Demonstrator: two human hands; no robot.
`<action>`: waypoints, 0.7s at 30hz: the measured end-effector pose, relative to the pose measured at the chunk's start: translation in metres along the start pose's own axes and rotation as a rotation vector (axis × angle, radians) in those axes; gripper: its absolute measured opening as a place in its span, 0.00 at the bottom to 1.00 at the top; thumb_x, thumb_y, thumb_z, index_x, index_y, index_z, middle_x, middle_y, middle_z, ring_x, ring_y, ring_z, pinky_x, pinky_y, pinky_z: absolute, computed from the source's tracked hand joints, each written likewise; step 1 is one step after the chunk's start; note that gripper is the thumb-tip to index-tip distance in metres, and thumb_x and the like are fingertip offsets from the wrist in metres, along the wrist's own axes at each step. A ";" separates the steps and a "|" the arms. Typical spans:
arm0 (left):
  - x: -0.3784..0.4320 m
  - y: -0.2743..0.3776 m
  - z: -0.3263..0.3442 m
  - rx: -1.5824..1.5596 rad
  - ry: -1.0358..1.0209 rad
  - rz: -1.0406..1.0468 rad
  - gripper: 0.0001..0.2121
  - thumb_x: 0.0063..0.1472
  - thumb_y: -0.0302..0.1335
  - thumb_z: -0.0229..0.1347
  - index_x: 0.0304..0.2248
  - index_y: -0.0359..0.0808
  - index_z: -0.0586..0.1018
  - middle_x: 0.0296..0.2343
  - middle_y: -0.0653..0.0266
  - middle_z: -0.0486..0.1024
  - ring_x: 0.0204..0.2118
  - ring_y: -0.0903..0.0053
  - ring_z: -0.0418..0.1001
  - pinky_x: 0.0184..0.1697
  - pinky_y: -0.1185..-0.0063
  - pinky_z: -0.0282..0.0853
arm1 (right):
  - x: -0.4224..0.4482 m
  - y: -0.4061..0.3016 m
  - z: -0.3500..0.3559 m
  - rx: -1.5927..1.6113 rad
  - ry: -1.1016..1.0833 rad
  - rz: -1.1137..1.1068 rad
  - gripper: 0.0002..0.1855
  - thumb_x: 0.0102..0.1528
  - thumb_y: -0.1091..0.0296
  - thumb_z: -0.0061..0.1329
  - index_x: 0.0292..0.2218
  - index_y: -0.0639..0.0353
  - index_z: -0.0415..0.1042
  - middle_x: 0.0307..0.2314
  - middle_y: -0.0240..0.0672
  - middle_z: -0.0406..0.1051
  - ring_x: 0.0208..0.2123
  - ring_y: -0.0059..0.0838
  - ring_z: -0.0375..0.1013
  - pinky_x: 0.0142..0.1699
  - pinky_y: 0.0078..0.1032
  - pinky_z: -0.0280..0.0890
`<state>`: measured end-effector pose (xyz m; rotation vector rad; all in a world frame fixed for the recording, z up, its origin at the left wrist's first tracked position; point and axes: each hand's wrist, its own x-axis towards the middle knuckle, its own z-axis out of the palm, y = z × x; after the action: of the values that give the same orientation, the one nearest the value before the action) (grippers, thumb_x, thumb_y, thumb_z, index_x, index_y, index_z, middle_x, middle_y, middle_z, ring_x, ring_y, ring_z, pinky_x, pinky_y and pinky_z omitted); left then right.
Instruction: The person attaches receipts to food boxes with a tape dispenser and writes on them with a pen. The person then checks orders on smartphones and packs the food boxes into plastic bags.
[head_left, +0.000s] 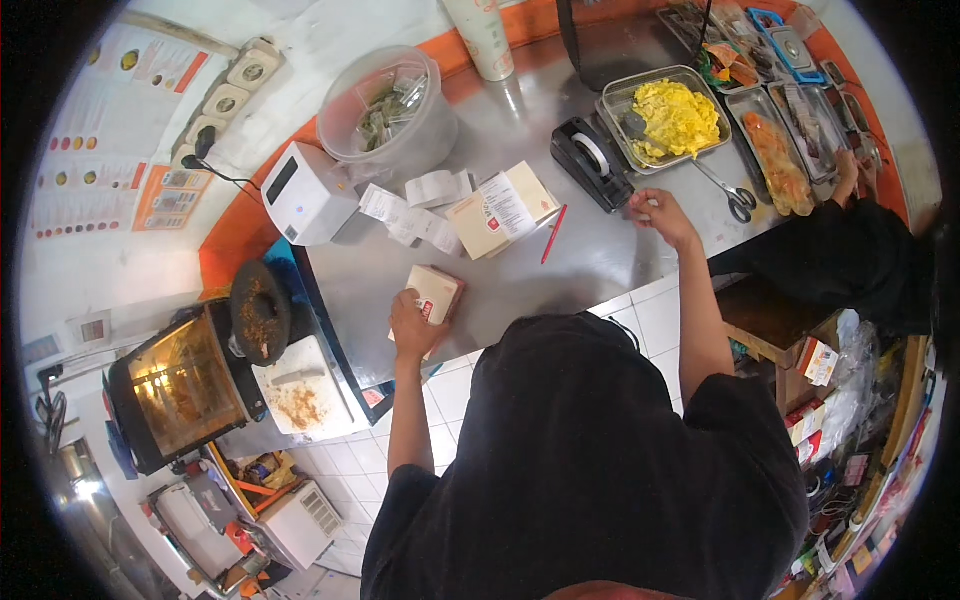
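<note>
My left hand (421, 326) grips a small cream cardboard food box (435, 291) with a red logo, near the front edge of the steel counter. At the front end of a black tape dispenser (592, 165), the fingers of my right hand (664, 217) are bent together. Whether clear tape is between them is too small to tell. A larger cream box (504, 211) with a printed slip on top lies between my hands. Beside it are a red pen (554, 234) and several curled paper receipts (412, 221).
A white receipt printer (309, 196) and a clear plastic tub (386, 112) stand at the back left. A wire-edged tray of yellow food (675, 120), scissors (731, 195) and food trays (772, 150) are to the right. Another person's hand (846, 176) reaches there. A cutting board with a knife (304, 386) lies left.
</note>
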<state>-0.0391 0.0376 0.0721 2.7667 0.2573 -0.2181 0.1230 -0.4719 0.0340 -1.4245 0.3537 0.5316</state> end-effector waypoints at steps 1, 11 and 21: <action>-0.005 0.004 -0.003 0.000 -0.001 0.001 0.37 0.34 0.30 0.70 0.45 0.37 0.65 0.40 0.51 0.67 0.46 0.53 0.66 0.48 0.61 0.62 | -0.003 0.010 -0.003 -0.144 0.037 -0.038 0.09 0.60 0.62 0.52 0.32 0.57 0.76 0.29 0.28 0.70 0.32 0.20 0.69 0.35 0.24 0.65; -0.010 0.067 -0.059 -0.296 0.257 -0.174 0.35 0.36 0.30 0.72 0.43 0.31 0.65 0.38 0.49 0.68 0.43 0.54 0.68 0.47 0.64 0.65 | 0.011 0.039 0.011 -1.100 0.317 -0.336 0.11 0.57 0.66 0.52 0.33 0.66 0.75 0.30 0.50 0.72 0.36 0.47 0.73 0.44 0.36 0.67; 0.034 0.182 -0.102 -0.174 0.203 -0.001 0.34 0.40 0.34 0.68 0.45 0.39 0.64 0.42 0.52 0.65 0.49 0.53 0.63 0.48 0.59 0.60 | -0.094 -0.095 0.238 -0.486 -0.365 -0.541 0.17 0.54 0.58 0.57 0.31 0.67 0.76 0.26 0.44 0.72 0.27 0.34 0.72 0.35 0.29 0.65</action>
<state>0.0433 -0.0888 0.2208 2.6154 0.3136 0.0825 0.0770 -0.2553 0.1935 -1.7605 -0.4770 0.4295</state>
